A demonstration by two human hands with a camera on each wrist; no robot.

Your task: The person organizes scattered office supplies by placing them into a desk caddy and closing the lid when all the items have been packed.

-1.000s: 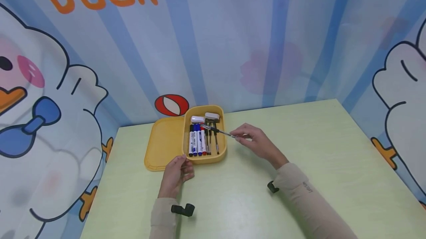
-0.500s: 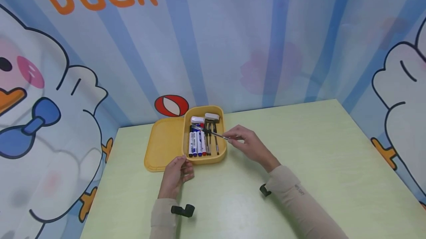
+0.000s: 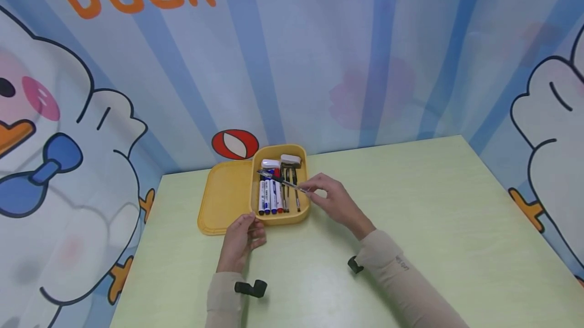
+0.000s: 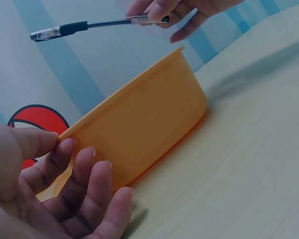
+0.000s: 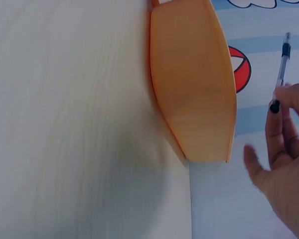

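My right hand (image 3: 335,201) pinches a clear gel pen (image 3: 279,180) with a black grip by its end, between thumb and fingers. The pen hangs slantwise above an open yellow plastic box (image 3: 304,214), its other end pointing to the left; in the left wrist view it is clear of the rim. At the box's near left corner, my left hand (image 4: 55,184) pinches the rim between thumb and forefinger, the other fingers loosely bent. Inside the box lie several whiteboard markers (image 3: 267,197) in a row, several pens (image 3: 295,193) beside them, and two white erasers (image 3: 290,159) at the back.
A flat yellow lid (image 3: 223,198) lies on the table (image 3: 410,206), against the box's left side. Behind the box, a curtain (image 3: 315,64) printed with cartoon ducks rises at the table's back edge.
My right hand has moved left with the pen, bringing it farther over the box. The left hand and the box have stayed in place.
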